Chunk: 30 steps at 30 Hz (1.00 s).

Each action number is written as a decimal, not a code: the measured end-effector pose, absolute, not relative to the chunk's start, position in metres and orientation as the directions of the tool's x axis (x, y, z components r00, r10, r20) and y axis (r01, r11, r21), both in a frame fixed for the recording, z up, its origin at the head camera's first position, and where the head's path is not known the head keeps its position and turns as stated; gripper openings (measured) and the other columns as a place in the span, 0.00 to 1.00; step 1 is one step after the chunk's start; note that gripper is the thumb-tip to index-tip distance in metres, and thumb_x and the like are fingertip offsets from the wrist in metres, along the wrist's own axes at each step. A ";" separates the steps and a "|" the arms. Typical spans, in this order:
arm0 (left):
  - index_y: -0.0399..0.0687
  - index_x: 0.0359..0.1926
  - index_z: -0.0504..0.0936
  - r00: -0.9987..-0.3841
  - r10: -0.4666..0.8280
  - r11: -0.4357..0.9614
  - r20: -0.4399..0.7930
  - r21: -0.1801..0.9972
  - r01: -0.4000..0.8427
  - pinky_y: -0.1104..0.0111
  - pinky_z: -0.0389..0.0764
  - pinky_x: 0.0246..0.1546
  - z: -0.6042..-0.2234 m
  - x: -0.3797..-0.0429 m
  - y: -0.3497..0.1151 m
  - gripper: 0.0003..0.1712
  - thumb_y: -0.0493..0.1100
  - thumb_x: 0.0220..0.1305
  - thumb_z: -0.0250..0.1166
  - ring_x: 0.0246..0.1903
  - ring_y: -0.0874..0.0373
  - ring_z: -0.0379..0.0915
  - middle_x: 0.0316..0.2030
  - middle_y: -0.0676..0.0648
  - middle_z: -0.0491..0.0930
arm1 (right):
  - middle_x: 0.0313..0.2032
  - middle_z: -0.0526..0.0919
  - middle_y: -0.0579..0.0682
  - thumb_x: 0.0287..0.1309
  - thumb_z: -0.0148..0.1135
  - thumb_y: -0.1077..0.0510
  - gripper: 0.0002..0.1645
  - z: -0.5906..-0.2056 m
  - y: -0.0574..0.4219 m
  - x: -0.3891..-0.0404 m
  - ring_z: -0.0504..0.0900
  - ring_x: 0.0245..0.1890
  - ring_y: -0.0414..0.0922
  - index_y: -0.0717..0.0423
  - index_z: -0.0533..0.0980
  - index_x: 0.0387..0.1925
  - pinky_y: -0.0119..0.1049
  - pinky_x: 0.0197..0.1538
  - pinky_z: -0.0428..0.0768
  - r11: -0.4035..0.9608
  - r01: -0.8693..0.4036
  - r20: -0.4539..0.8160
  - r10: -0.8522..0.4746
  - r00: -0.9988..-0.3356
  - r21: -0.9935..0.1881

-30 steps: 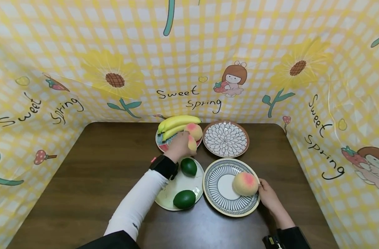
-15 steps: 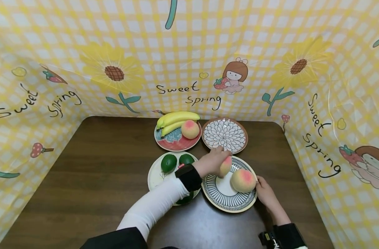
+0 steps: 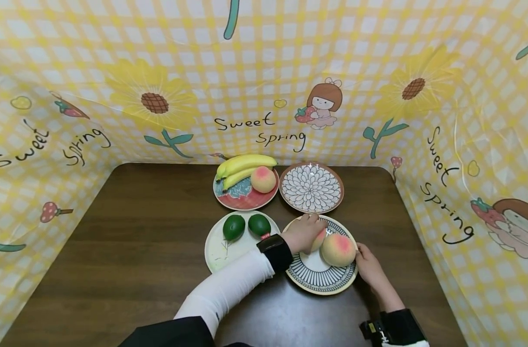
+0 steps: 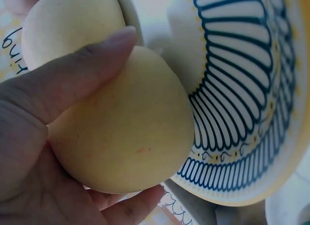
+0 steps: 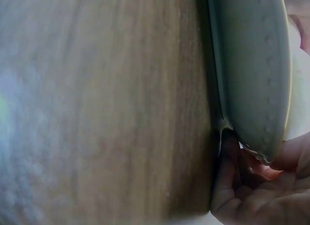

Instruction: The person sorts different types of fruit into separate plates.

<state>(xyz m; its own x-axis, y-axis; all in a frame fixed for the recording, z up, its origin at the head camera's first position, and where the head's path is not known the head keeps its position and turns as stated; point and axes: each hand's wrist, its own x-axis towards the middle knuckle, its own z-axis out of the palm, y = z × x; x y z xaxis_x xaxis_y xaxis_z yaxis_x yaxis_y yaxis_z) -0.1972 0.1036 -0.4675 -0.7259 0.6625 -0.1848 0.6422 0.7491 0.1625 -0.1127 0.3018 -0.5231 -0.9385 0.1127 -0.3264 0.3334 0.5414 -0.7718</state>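
Note:
My left hand (image 3: 304, 234) grips a pale yellow peach (image 4: 126, 133) with a pink blush, thumb over one side and fingers round the other. It is at the blue-striped plate (image 3: 322, 285), beside a second peach (image 3: 338, 250) lying on that plate. Whether the held peach bears on the plate I cannot tell. At the plate's right rim, my right hand (image 3: 370, 267) pinches the edge between thumb and fingers; the right wrist view shows the plate's pale outer side (image 5: 254, 79) and the curled fingers (image 5: 225, 181) under the rim.
On the back left plate (image 3: 246, 202) lie bananas (image 3: 246, 165) and another peach (image 3: 263, 180). A flower-patterned plate (image 3: 311, 188) stands back right. The pale green plate (image 3: 216, 250) bears dark green fruits (image 3: 233, 227), partly behind my left arm. A checked cloth (image 3: 264, 62) surrounds the brown table (image 3: 151, 231).
My left hand has carried the peach from the back left plate rightward to the striped plate, then lowered it beside the other peach. My right hand has kept hold of the rim.

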 end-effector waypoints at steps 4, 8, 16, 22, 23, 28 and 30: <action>0.60 0.69 0.72 -0.735 0.644 0.765 -0.213 0.173 0.620 0.66 0.82 0.53 -0.464 -0.198 0.104 0.47 0.41 0.46 0.81 0.62 0.52 0.70 0.64 0.47 0.72 | 0.70 0.64 0.76 0.78 0.34 0.59 0.29 -0.521 0.303 -0.115 0.62 0.73 0.69 0.73 0.59 0.71 0.63 0.76 0.60 0.533 0.331 -0.324 0.110 -0.940 -0.779; 0.61 0.72 0.70 -0.725 0.641 0.768 -0.254 0.208 0.606 0.64 0.81 0.55 -0.464 -0.199 0.102 0.48 0.40 0.49 0.79 0.65 0.50 0.69 0.67 0.45 0.71 | 0.70 0.65 0.75 0.79 0.35 0.59 0.28 -0.520 0.304 -0.116 0.63 0.72 0.67 0.73 0.60 0.71 0.62 0.76 0.61 0.517 0.333 -0.327 0.107 -0.939 -0.789; 0.66 0.75 0.67 -0.724 0.629 0.778 -0.285 0.235 0.583 0.61 0.82 0.54 -0.466 -0.201 0.097 0.54 0.37 0.47 0.81 0.66 0.49 0.69 0.69 0.46 0.69 | 0.68 0.67 0.75 0.79 0.35 0.58 0.28 -0.521 0.304 -0.114 0.65 0.70 0.65 0.72 0.61 0.70 0.61 0.74 0.62 0.496 0.343 -0.331 0.117 -0.937 -0.797; 0.68 0.77 0.63 -0.720 0.605 0.796 -0.340 0.282 0.536 0.58 0.83 0.53 -0.467 -0.205 0.095 0.58 0.37 0.47 0.81 0.66 0.48 0.66 0.73 0.44 0.63 | 0.70 0.65 0.75 0.79 0.35 0.59 0.28 -0.523 0.304 -0.114 0.62 0.73 0.67 0.73 0.60 0.71 0.62 0.76 0.60 0.485 0.346 -0.335 0.113 -0.936 -0.803; 0.69 0.77 0.62 -0.720 0.602 0.799 -0.347 0.281 0.532 0.57 0.83 0.53 -0.467 -0.206 0.095 0.59 0.37 0.47 0.81 0.67 0.48 0.65 0.73 0.43 0.61 | 0.70 0.64 0.75 0.79 0.35 0.59 0.28 -0.523 0.304 -0.113 0.62 0.73 0.67 0.73 0.60 0.71 0.62 0.76 0.60 0.483 0.346 -0.335 0.113 -0.935 -0.804; 0.69 0.80 0.55 -0.712 0.598 0.802 -0.369 0.285 0.526 0.54 0.82 0.58 -0.464 -0.209 0.093 0.62 0.46 0.49 0.82 0.70 0.47 0.60 0.75 0.42 0.58 | 0.70 0.64 0.76 0.80 0.35 0.58 0.29 -0.524 0.304 -0.111 0.62 0.72 0.69 0.74 0.59 0.72 0.64 0.75 0.61 0.495 0.347 -0.340 0.108 -0.934 -0.797; 0.67 0.81 0.53 -0.704 0.612 0.790 -0.362 0.327 0.519 0.50 0.79 0.64 -0.455 -0.215 0.091 0.62 0.50 0.51 0.81 0.75 0.45 0.57 0.77 0.41 0.56 | 0.70 0.64 0.76 0.80 0.35 0.58 0.29 -0.524 0.304 -0.110 0.62 0.72 0.68 0.73 0.59 0.72 0.63 0.74 0.61 0.493 0.349 -0.342 0.108 -0.934 -0.797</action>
